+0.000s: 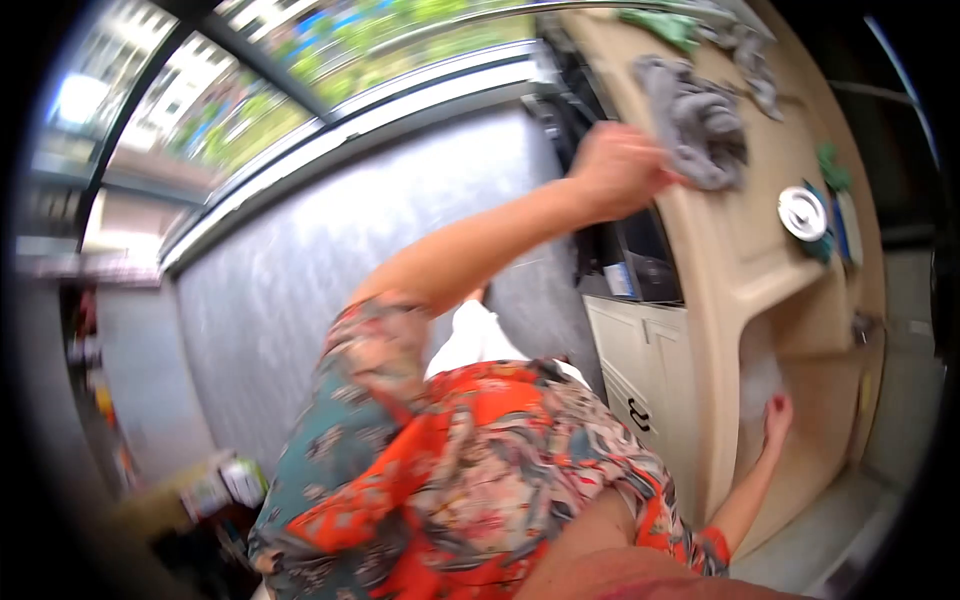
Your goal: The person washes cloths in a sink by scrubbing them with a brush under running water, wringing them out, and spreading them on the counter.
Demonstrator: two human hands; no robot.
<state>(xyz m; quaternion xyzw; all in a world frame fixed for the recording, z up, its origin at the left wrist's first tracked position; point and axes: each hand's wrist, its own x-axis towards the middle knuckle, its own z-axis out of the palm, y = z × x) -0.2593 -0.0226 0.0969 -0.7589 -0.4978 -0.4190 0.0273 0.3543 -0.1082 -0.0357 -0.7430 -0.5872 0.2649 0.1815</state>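
Note:
My left hand [622, 172] is stretched out over the edge of the beige counter, fingers curled closed at the edge of a crumpled grey cloth [698, 125]. Motion blur softens the fingers, but they appear to pinch the cloth. My right hand [777, 416] is down inside the sink basin [815, 400], its fingers drawn together. Against those fingers is a pale, translucent thing [762, 382], perhaps thin plastic; its kind is too blurred to tell.
On the beige counter [745, 235] sit a round white lid-like object [802, 213] and a green cloth [665, 28]. A faucet [866, 327] stands by the basin. White cabinet doors [650, 370] lie below. Windows [250, 120] line the far side above a grey floor [370, 200].

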